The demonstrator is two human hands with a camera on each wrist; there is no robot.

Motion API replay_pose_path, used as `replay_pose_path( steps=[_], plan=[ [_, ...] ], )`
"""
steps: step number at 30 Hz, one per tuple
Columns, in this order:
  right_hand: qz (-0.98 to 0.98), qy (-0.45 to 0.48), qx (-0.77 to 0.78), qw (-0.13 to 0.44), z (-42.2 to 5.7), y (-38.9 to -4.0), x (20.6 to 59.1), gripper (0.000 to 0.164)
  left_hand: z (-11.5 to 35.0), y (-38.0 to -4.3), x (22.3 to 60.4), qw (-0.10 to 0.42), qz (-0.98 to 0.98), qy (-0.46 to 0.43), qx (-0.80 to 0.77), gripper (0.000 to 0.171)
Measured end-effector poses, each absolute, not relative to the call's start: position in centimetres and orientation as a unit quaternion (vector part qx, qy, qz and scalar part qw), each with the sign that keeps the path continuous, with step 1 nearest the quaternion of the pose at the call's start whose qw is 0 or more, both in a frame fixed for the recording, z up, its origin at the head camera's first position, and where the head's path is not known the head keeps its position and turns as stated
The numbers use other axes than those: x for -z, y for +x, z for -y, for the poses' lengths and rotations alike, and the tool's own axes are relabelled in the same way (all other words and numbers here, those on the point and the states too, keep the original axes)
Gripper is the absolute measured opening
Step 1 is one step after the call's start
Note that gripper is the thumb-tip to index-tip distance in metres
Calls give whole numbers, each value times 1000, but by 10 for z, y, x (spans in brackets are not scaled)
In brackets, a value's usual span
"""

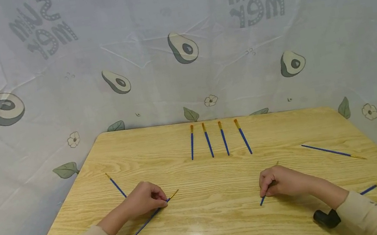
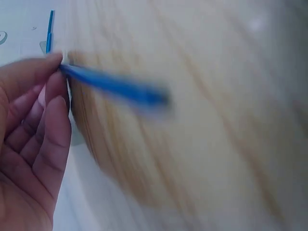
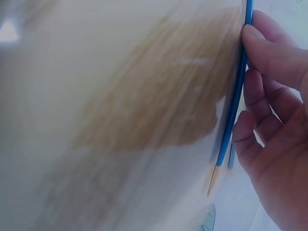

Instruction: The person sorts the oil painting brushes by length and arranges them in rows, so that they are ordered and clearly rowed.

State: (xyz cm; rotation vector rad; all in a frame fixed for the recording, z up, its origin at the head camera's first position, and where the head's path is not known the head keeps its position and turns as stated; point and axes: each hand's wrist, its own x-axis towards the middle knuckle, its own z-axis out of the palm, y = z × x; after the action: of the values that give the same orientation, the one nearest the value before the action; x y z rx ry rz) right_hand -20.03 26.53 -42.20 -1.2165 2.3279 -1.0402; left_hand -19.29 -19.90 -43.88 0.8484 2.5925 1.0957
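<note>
My left hand pinches a thin paintbrush between thumb and fingertips. Its blue handle slants toward me, and the gold end points away to the right. In the left wrist view the blue handle is blurred. On the right, another blue paintbrush is pinched by my right hand; its handle end points toward me and the hand hides its middle. The right wrist view shows this brush's handle between thumb and fingers, with a pale pointed tip at the far end.
Several flat paintbrushes lie in a row at the table's back, bristles away from me. Single brushes lie beyond my left hand, at the far right and beside my right sleeve. A printed curtain hangs behind the wooden table.
</note>
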Motion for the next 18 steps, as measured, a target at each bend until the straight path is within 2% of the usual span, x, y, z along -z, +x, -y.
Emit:
replay_pose_path(
  steps=[8,10,14,18],
  plan=[
    [-824,-393,379,153,-266,-194,420,11,193,-193,440,85,-883,256,-384,6],
    [-845,-347,387,124,-266,-190,419,11,194,-193,441,75,-885,255,-383,6],
    [-896,-201,392,53,-266,-184,419,21,198,-192,442,61,-889,253,-378,13],
    [-926,-76,370,26,-266,-181,420,33,200,-190,442,78,-885,244,-389,19]
  ],
)
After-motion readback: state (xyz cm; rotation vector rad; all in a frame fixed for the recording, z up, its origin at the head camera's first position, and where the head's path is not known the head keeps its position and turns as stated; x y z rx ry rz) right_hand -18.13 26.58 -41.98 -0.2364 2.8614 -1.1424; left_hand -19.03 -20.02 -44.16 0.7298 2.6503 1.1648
